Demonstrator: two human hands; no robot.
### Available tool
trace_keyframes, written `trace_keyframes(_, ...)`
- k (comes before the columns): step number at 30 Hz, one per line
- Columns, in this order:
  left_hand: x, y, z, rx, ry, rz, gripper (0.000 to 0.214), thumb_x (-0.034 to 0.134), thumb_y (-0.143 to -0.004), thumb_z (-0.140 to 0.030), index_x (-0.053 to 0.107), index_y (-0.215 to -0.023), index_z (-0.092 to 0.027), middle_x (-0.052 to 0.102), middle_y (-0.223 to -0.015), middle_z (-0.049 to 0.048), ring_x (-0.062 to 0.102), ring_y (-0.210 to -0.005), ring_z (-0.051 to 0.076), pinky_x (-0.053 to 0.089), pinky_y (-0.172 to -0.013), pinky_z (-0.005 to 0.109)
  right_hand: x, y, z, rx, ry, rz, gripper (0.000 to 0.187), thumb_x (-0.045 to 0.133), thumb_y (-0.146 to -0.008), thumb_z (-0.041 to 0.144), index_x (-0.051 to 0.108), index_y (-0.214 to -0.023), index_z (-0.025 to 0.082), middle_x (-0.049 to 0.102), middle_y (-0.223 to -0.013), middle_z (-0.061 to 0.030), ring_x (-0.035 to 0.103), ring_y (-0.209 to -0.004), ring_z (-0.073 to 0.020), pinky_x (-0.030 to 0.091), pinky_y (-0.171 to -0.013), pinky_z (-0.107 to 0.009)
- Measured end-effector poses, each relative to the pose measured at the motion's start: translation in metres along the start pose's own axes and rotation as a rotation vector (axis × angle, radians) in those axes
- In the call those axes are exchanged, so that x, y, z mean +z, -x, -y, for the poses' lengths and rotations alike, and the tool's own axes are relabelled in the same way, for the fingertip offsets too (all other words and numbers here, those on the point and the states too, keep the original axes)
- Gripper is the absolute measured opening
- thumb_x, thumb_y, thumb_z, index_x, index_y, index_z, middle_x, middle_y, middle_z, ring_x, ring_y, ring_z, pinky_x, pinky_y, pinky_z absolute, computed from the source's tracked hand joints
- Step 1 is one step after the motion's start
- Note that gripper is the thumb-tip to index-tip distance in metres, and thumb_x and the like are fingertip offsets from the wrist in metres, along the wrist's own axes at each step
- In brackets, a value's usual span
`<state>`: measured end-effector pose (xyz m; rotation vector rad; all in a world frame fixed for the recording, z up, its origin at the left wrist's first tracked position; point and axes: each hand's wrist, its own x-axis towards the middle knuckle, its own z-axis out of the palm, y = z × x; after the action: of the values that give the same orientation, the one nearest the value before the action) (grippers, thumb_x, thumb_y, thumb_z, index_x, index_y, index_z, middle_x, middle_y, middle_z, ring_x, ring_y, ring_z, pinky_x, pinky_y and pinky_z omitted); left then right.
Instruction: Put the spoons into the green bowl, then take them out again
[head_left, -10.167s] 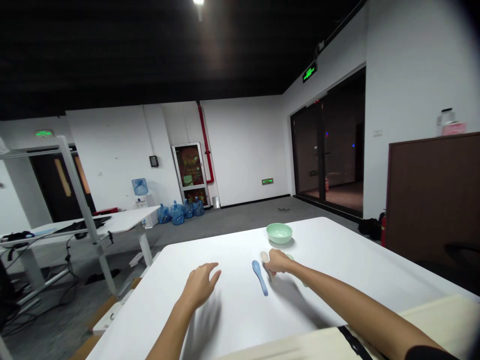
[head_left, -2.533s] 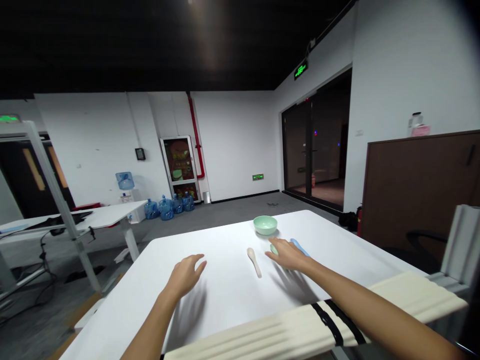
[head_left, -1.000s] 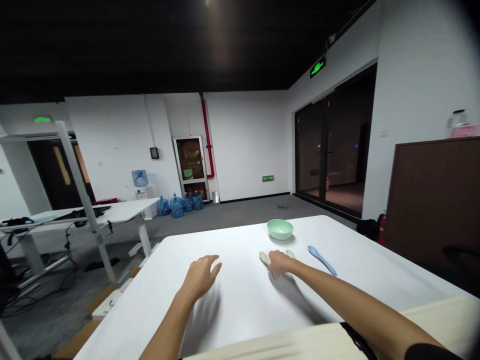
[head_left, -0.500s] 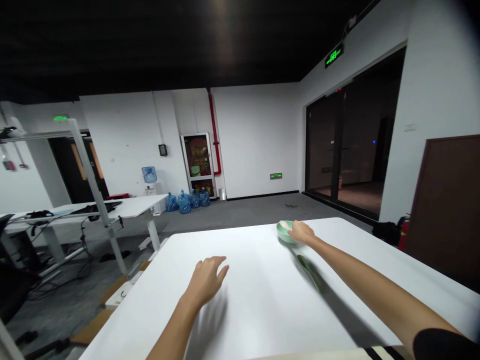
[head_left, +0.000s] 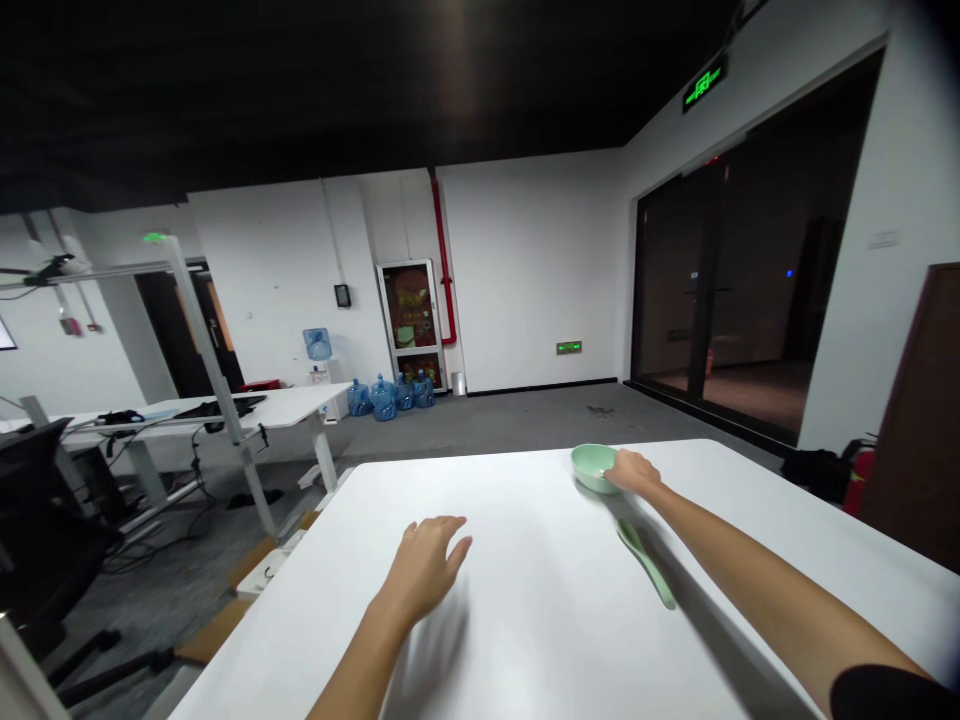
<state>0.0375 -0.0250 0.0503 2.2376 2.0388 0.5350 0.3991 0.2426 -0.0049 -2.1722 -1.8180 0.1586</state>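
A light green bowl [head_left: 589, 468] stands upright near the far edge of the white table [head_left: 517, 620]. My right hand [head_left: 634, 472] reaches out to its right side, with fingers closed at the rim; some fingertips are hidden or hard to see against the bowl. On the tabletop nearer to me lies a green spoon [head_left: 646, 565], its handle pointing toward me, to the left of my right forearm. My left hand [head_left: 427, 565] hovers above the table's left part. Its thumb and fingers are apart, and nothing is in it.
Another white desk [head_left: 292, 405] with cables and a metal frame [head_left: 202, 350] is at the left, near a black chair [head_left: 45, 520]. Several blue water bottles [head_left: 384, 398] stand by the far wall. A fire extinguisher [head_left: 860, 480] is beyond the table's right side.
The view has turned slightly left, so the surroundings appear shifted right. A pale patch seen inside the bowl beside my right fingers now shows far smaller. My left hand keeps its open pose.
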Motion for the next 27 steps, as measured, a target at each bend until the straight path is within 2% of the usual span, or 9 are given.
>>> trace_keyframes(5, -0.001, 0.002, 0.0, -0.018, 0.005, -0.003, 0.049, 0.036, -0.097, -0.051, 0.059, -0.134, -0.028, 0.063, -0.138, 0.0049, 0.055, -0.129, 0.027, 0.037, -0.111, 0.045, 0.004, -0.008, -0.004, 0.004, -0.007, 0.057, 0.047, 0.069, -0.072, 0.038, 0.067, -0.113, 0.015, 0.068, -0.115, -0.0186, 0.066, -0.103, -0.0317, 0.049, -0.073, -0.033)
trace_keyframes(10, -0.001, 0.003, 0.001, -0.027, 0.009, -0.005, 0.048, 0.037, -0.097, -0.049, 0.06, -0.133, -0.028, 0.063, -0.138, 0.0046, 0.055, -0.129, 0.027, 0.038, -0.111, 0.045, 0.001, -0.007, -0.007, -0.037, -0.021, 0.066, 0.046, 0.062, -0.078, 0.045, 0.068, -0.111, 0.014, 0.068, -0.116, -0.0188, 0.067, -0.102, -0.0331, 0.048, -0.072, -0.034)
trace_keyframes(14, -0.001, 0.003, 0.001, -0.023, 0.014, -0.008, 0.049, 0.038, -0.097, -0.049, 0.06, -0.133, -0.026, 0.063, -0.138, 0.0055, 0.056, -0.128, 0.027, 0.04, -0.109, 0.043, -0.018, 0.008, -0.008, -0.046, -0.029, 0.043, 0.042, 0.05, -0.086, 0.051, 0.072, -0.096, 0.017, 0.07, -0.109, -0.0179, 0.067, -0.099, -0.032, 0.046, -0.071, -0.034)
trace_keyframes(18, -0.001, 0.003, 0.0, -0.014, 0.006, -0.006, 0.05, 0.038, -0.096, -0.049, 0.06, -0.133, -0.023, 0.063, -0.138, 0.0068, 0.056, -0.128, 0.027, 0.041, -0.107, 0.042, -0.046, 0.036, -0.01, -0.109, -0.045, -0.001, 0.048, 0.042, -0.09, 0.054, 0.073, -0.082, 0.017, 0.072, -0.098, -0.0176, 0.067, -0.096, -0.0322, 0.044, -0.073, -0.034)
trace_keyframes(20, -0.001, 0.004, 0.0, -0.007, 0.0, -0.007, 0.05, 0.038, -0.096, -0.049, 0.061, -0.133, -0.023, 0.063, -0.138, 0.0069, 0.056, -0.128, 0.027, 0.041, -0.107, 0.041, -0.057, 0.054, -0.012, -0.134, -0.058, -0.041, 0.05, 0.043, -0.089, 0.056, 0.075, -0.093, 0.017, 0.072, -0.102, -0.0178, 0.066, -0.1, -0.0326, 0.044, -0.077, -0.035)
trace_keyframes(23, 0.001, 0.004, 0.001, 0.001, -0.02, -0.012, 0.051, 0.037, -0.096, -0.05, 0.06, -0.132, -0.022, 0.063, -0.138, 0.0075, 0.056, -0.128, 0.027, 0.041, -0.108, 0.041, -0.07, 0.083, -0.018, -0.184, -0.079, -0.082, 0.057, 0.045, -0.089, 0.058, 0.068, -0.12, 0.017, 0.069, -0.119, -0.0174, 0.063, -0.111, -0.0327, 0.044, -0.085, -0.035)
trace_keyframes(27, 0.002, 0.004, 0.002, 0.008, -0.049, -0.006, 0.052, 0.036, -0.096, -0.05, 0.059, -0.134, -0.022, 0.062, -0.139, 0.0072, 0.055, -0.13, 0.026, 0.041, -0.108, 0.04, -0.079, 0.122, -0.03, -0.321, -0.097, -0.051, 0.061, 0.043, -0.091, 0.059, 0.062, -0.13, 0.016, 0.064, -0.131, -0.0167, 0.058, -0.12, -0.0318, 0.043, -0.093, -0.036)
